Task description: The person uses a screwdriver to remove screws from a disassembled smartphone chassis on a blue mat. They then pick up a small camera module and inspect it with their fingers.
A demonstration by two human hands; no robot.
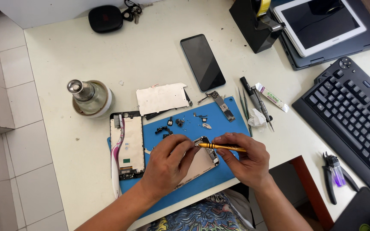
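My left hand (168,164) rests on an opened phone body (202,160) lying on a blue work mat (219,128) and holds it down. A yellow-handled screwdriver (221,147) is pinched in my right hand (245,158), its tip pointing left at the top corner of the phone body. Left of my hands lies a detached phone screen (129,143), face down, with a pink and white toothbrush (117,154) on it. Several small loose parts (177,122) and a narrow circuit board (222,105) sit on the mat beyond my hands.
A metal shield plate (161,97), a dark intact phone (202,62), tweezers and tools (253,102), a small tube (272,97), a tape dispenser (255,21), a tablet (320,23), a black keyboard (350,115), pliers (335,173), a round metal-topped bottle (88,97), a black case (105,18).
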